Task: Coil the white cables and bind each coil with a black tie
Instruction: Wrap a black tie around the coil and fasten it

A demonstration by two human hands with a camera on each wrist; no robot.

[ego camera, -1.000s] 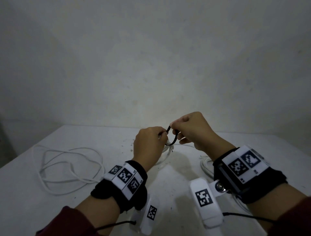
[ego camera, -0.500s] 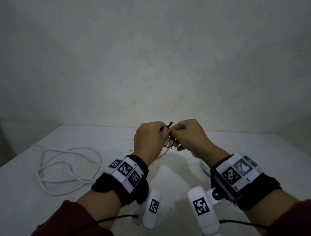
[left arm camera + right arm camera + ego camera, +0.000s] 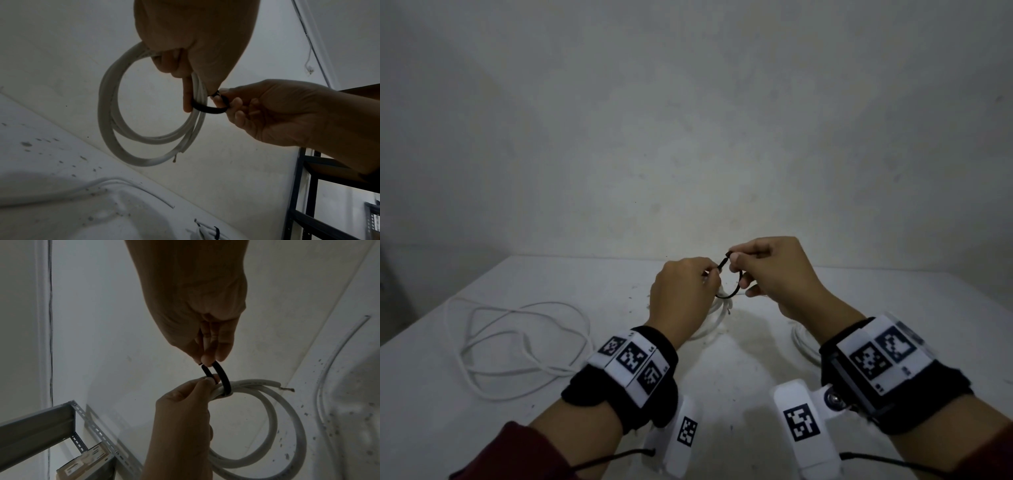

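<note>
My left hand grips a white cable coil of a few turns, held up above the white table. A black tie loops around the coil's strands just below that grip. My right hand pinches the tie's upper part between thumb and fingers. The right wrist view shows the tie as a narrow arch rising from the coil to my right hand. There the left hand's thumb and forefinger touch one strand of the tie. The coil's bare end sticks out to the side.
A loose white cable sprawls on the table's left side. Another white cable lies under my right wrist. A coil bound with a black tie rests on the table. A metal shelf stands off to one side. A wall rises behind the table.
Half a second ago the hands were pressed close with the tie loop small. Now the right hand sits a little higher and to the right, and the loop is wider.
</note>
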